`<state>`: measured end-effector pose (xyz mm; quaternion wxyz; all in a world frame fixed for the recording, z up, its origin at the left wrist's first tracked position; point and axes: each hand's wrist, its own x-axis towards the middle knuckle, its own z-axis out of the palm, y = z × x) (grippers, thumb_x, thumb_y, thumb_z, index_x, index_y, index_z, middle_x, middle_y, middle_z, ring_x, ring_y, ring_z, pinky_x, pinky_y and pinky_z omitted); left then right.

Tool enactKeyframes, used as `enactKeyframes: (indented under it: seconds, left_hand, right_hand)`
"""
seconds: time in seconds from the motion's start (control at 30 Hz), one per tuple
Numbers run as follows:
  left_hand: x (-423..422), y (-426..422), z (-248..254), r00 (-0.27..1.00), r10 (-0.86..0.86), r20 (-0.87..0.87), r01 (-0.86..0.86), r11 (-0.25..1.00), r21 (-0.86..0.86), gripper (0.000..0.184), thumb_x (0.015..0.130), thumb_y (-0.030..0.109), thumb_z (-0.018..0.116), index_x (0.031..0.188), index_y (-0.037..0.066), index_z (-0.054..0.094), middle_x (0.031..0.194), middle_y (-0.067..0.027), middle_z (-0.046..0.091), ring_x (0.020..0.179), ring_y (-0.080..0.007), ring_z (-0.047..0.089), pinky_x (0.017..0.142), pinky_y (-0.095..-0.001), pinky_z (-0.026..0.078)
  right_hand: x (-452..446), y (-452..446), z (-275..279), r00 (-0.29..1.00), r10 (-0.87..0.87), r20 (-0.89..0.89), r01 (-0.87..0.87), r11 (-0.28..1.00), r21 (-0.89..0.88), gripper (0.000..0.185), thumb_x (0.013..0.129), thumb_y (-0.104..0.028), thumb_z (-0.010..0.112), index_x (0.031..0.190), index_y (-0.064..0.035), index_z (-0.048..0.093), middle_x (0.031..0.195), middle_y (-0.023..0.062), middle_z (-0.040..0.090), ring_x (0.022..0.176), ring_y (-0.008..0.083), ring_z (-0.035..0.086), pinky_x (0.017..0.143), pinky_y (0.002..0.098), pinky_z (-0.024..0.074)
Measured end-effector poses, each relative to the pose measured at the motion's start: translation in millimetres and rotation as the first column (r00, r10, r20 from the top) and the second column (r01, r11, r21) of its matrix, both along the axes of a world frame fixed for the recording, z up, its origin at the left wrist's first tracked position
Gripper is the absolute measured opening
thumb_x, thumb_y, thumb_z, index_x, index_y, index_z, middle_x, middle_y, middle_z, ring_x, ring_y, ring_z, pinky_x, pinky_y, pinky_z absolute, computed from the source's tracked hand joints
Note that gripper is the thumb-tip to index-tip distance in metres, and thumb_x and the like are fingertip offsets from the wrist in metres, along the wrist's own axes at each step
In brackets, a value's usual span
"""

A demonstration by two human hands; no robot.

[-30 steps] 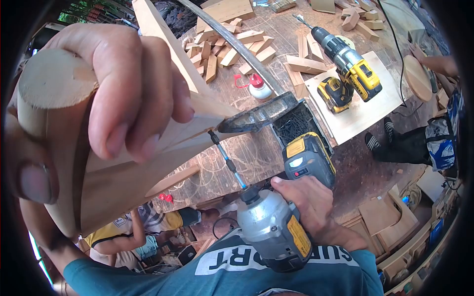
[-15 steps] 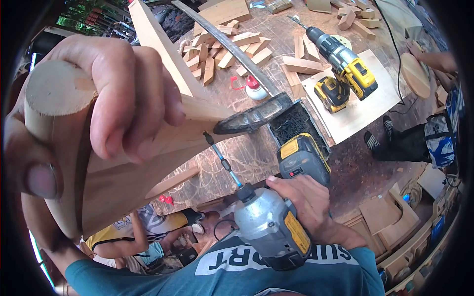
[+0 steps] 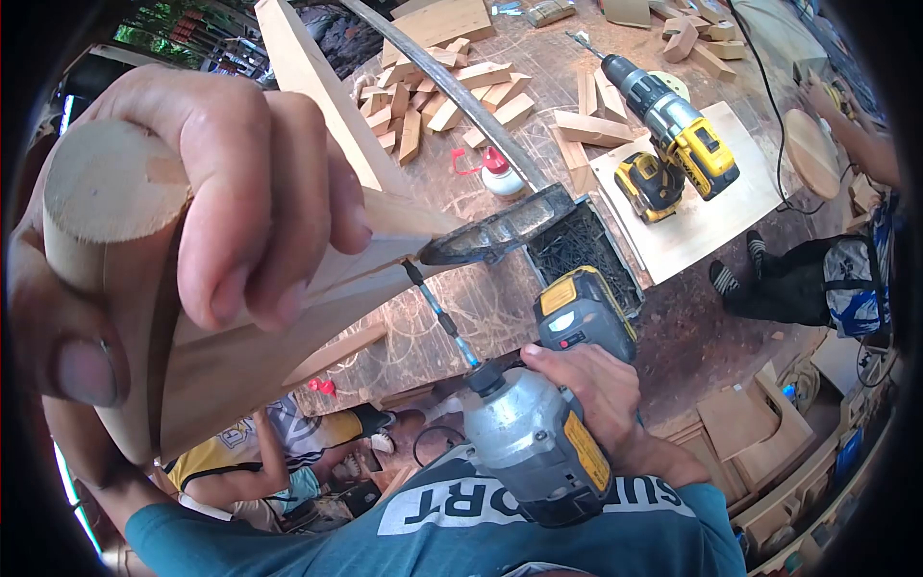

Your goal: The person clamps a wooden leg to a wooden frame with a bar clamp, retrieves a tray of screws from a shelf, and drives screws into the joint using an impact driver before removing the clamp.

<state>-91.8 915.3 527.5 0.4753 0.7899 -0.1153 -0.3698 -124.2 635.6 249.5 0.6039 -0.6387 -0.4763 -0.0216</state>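
My left hand (image 3: pixel 226 183), large and near the camera, wraps round the rounded end of a pale wooden piece (image 3: pixel 115 197). The fingers of my right hand (image 3: pixel 601 394) are closed round the grip of an impact driver (image 3: pixel 534 438). Its long bit (image 3: pixel 440 313) points up and left, the tip at the edge of the wooden work, close to a dark clamp jaw (image 3: pixel 495 229). The clamp's metal bar (image 3: pixel 447 87) runs back over the table. Beside the jaw lies an open box of dark screws (image 3: pixel 577 245), partly behind the driver's yellow-black battery (image 3: pixel 586 313).
A yellow drill (image 3: pixel 673 125) and a spare battery (image 3: pixel 649 186) lie on a pale board (image 3: pixel 716 231). Wood blocks (image 3: pixel 442 101) and a red-capped bottle (image 3: pixel 500 173) are on the table. One person (image 3: pixel 260 452) is at lower left, another (image 3: pixel 856 274) at right.
The view has shifted slightly. The driver dipped left a little and came back, its bit tip staying close to the wood and clamp jaw. The right-hand person's arm has moved. Both my grips are unchanged.
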Motion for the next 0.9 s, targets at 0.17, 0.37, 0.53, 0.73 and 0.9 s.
enactKeyframes:
  seconds: [0.17,0.37,0.53,0.73,0.9]
  left_hand:
    - [-8.3,-3.4,-9.2,0.994,0.099,0.053,-0.093,0.990,-0.105,0.034,0.057,0.030,0.094,0.076,0.019,0.068,0.081,-0.0006,0.068,0.109,-0.0215,0.059,0.101,-0.0333,0.041]
    - [-10.6,-5.3,-14.7,0.992,0.096,0.078,-0.084,0.986,-0.142,0.032,0.060,0.030,0.093,0.074,0.019,0.067,0.081,-0.0001,0.068,0.110,-0.0218,0.057,0.101,-0.0345,0.041]
    - [-8.1,-5.2,-3.3,0.998,0.062,0.009,-0.062,0.998,-0.017,0.031,0.061,0.029,0.094,0.075,0.019,0.068,0.082,0.0001,0.068,0.110,-0.0221,0.057,0.103,-0.0355,0.041]
    - [-7.6,-2.0,-21.5,0.996,0.073,0.055,-0.059,0.973,-0.224,0.031,0.059,0.029,0.094,0.074,0.018,0.069,0.081,-0.0006,0.068,0.107,-0.0218,0.057,0.101,-0.0353,0.042]
    - [-20.0,-19.7,-14.8,0.953,0.297,0.064,-0.284,0.945,-0.160,0.029,0.056,0.028,0.092,0.071,0.017,0.069,0.079,-0.0016,0.069,0.103,-0.0223,0.059,0.099,-0.0353,0.043]
  right_hand:
    - [2.1,1.8,-0.2,0.998,-0.035,0.049,0.035,0.999,-0.006,0.053,0.082,-0.015,0.075,0.130,0.0045,0.062,0.106,0.0150,0.073,0.077,0.0245,0.068,0.063,0.0344,0.0474]
    - [1.6,1.7,2.5,0.999,-0.046,0.029,0.047,0.999,-0.020,0.052,0.081,-0.013,0.074,0.129,0.0037,0.063,0.106,0.0147,0.073,0.075,0.0234,0.067,0.063,0.0339,0.0468]
    - [3.4,-1.3,2.4,0.999,-0.026,0.028,0.026,0.999,-0.030,0.052,0.081,-0.012,0.074,0.129,0.0036,0.063,0.106,0.0144,0.073,0.073,0.0224,0.066,0.062,0.0332,0.0455]
    - [5.7,0.3,1.9,0.998,-0.044,0.051,0.045,0.999,-0.015,0.053,0.079,-0.013,0.074,0.129,0.0022,0.064,0.106,0.0135,0.074,0.072,0.0217,0.065,0.061,0.0325,0.0450]
    - [7.0,0.7,0.3,0.993,-0.062,0.097,0.064,0.998,-0.026,0.053,0.078,-0.013,0.073,0.128,0.0011,0.065,0.107,0.0131,0.074,0.071,0.0211,0.064,0.061,0.0323,0.0449]
